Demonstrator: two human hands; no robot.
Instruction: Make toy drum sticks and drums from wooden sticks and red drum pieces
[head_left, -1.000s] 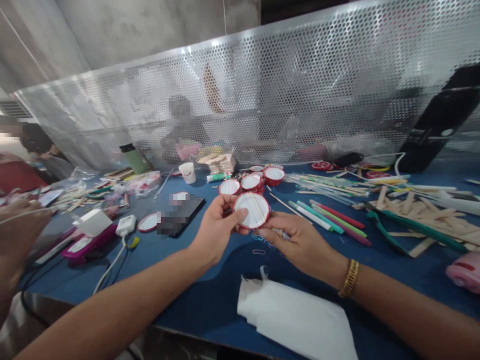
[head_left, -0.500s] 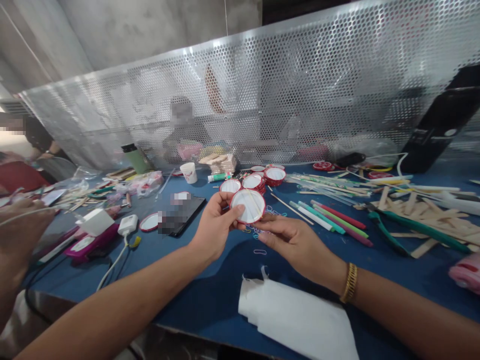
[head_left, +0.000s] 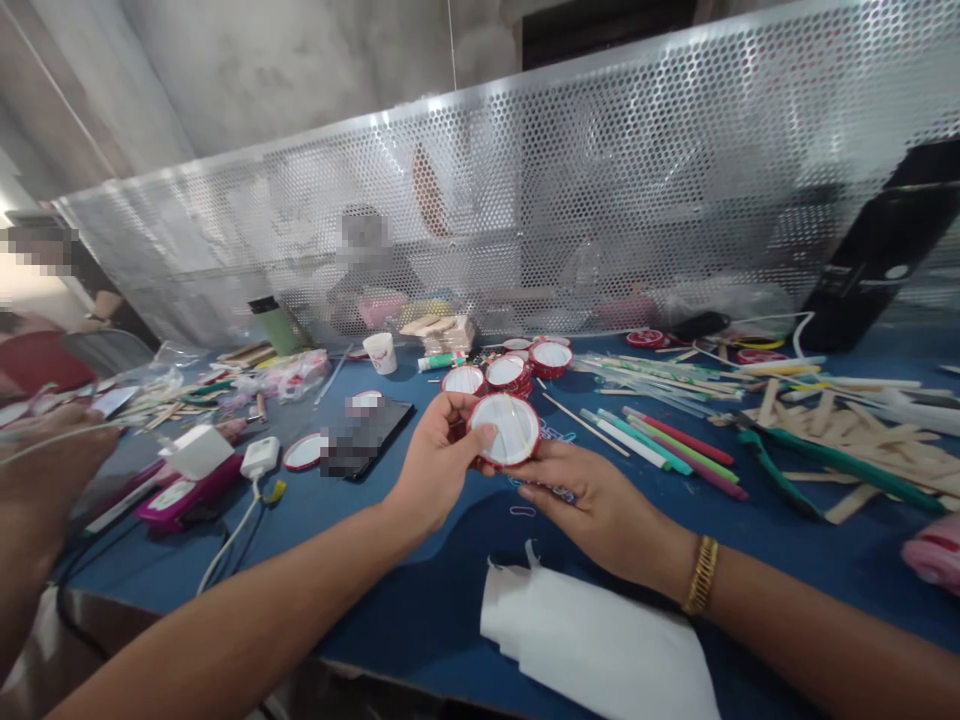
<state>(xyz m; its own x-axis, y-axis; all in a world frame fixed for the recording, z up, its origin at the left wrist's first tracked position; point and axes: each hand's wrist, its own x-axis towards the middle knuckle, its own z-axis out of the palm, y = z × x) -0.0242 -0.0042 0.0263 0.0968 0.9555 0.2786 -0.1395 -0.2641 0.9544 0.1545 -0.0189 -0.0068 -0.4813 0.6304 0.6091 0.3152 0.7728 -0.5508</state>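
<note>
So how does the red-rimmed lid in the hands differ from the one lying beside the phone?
The held lid is off the table, tilted toward the camera, gripped by the left hand and right hand. The lid beside the phone lies flat on the blue table, untouched, and appears smaller. Both are round, white with red rims.

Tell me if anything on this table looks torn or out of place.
The white paper at the near edge has a ragged, torn corner. Small rubber bands lie loose on the blue table under the hands holding the red-rimmed lid.
</note>
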